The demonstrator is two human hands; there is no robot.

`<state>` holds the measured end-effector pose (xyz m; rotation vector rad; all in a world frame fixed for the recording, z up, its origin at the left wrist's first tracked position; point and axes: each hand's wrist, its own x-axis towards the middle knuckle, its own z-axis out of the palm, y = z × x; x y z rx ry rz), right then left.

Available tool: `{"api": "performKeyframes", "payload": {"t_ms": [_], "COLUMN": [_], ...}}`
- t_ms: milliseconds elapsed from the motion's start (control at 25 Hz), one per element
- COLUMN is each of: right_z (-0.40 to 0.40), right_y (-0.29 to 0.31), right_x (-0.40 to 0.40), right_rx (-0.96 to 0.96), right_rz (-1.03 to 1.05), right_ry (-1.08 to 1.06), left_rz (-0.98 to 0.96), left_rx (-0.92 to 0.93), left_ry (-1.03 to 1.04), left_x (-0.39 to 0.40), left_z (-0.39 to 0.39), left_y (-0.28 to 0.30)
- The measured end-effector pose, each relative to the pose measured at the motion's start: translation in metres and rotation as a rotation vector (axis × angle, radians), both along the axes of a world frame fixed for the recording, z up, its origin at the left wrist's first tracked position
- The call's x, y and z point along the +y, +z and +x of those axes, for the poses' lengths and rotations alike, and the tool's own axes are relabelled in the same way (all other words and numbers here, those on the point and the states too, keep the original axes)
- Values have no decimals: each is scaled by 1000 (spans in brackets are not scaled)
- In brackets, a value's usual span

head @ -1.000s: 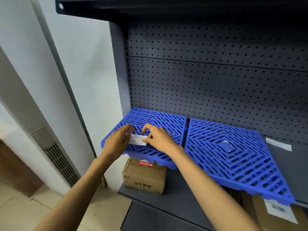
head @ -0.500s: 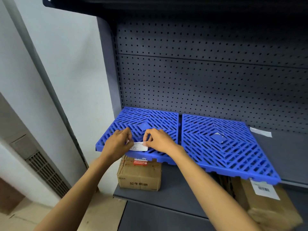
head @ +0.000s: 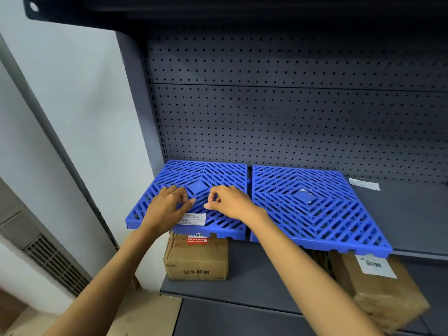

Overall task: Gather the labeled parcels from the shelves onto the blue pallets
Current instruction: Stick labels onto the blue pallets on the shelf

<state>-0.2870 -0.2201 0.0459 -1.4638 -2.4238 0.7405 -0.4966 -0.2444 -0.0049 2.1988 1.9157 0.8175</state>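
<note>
Risk: the white label (head: 192,218) lies on the open slats at the front edge of the left pallet (head: 169,175); poorly stuck, it may peel or drop through a gap.
Left hand (head: 167,207): fingers loosely curled, holding nothing, palm over the label's left end.
Right hand (head: 230,202): thumb and forefinger drawn near each other just above the label, nothing visibly between them.
Right pallet (head: 339,214): bare of parcels.
Parcels: small carton (head: 196,260) and labeled box (head: 378,282) sit on the lower shelf (head: 254,284), not yet gathered.
</note>
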Motion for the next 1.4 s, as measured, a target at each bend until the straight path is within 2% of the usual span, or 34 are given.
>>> {"api": "performKeyframes", "payload": {"t_ms": [400, 1000, 1400], "right_z": [94, 323, 455], "right_y": [10, 13, -17], "right_x": [35, 111, 139], "right_rx": [7, 39, 24], "right_rz": [44, 60, 33], "right_ry": [-116, -364, -487], "left_rz": [25, -3, -58], "left_rx": [-29, 10, 9], "left_ry": [-174, -350, -367], "left_x": [50, 161, 203], "left_z": [89, 313, 451], "left_y": [14, 25, 13]}}
